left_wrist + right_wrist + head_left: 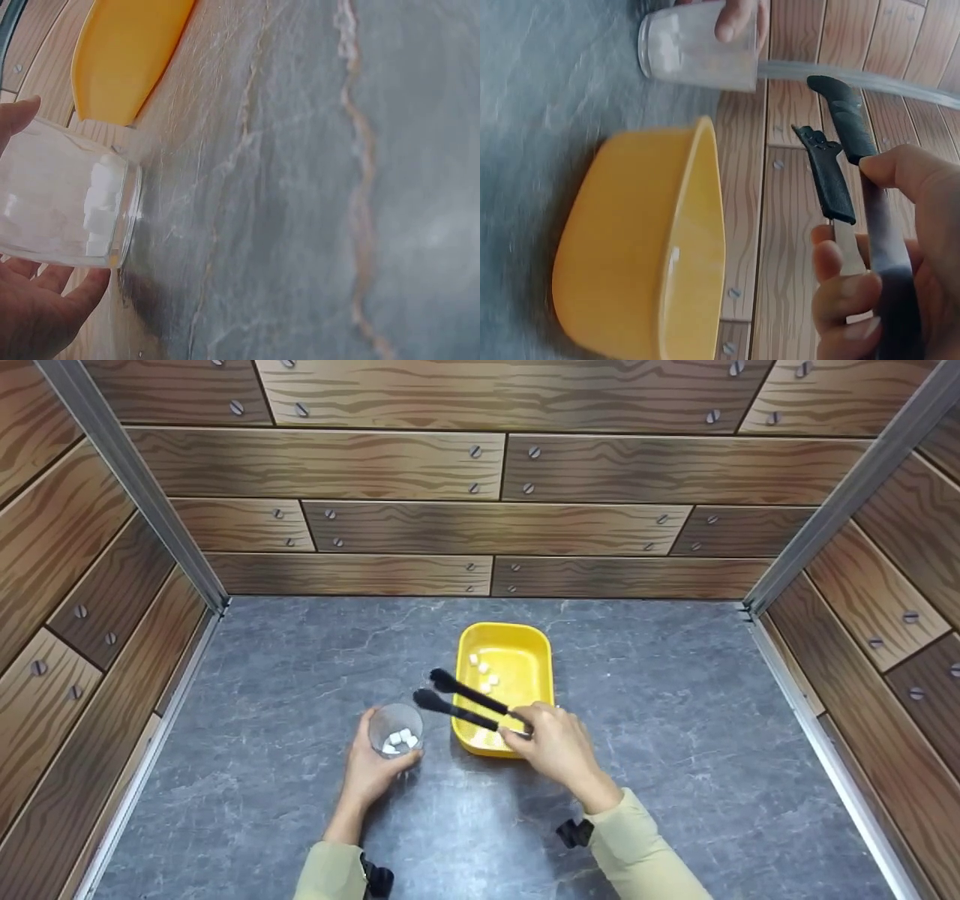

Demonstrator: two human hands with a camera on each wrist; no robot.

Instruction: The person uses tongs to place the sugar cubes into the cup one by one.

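A clear cup [396, 727] with several white cubes [102, 202] at its bottom stands upright on the grey surface. My left hand [372, 769] holds it from the side, thumb and fingers around its wall. In my right hand [556, 742] is a pair of tongs [469, 701] with black tips, gripped between thumb and fingers. The tong tips are spread apart with nothing between them, over the gap between the cup and a yellow tub [550, 660]. Several more white cubes [484, 668] lie inside the tub, toward its left side.
Grey marbled surface [675, 720] surrounds the cup and tub. Wood-patterned walls [405, 574] close off the back and both sides, with metal strips [817, 735] along the side edges.
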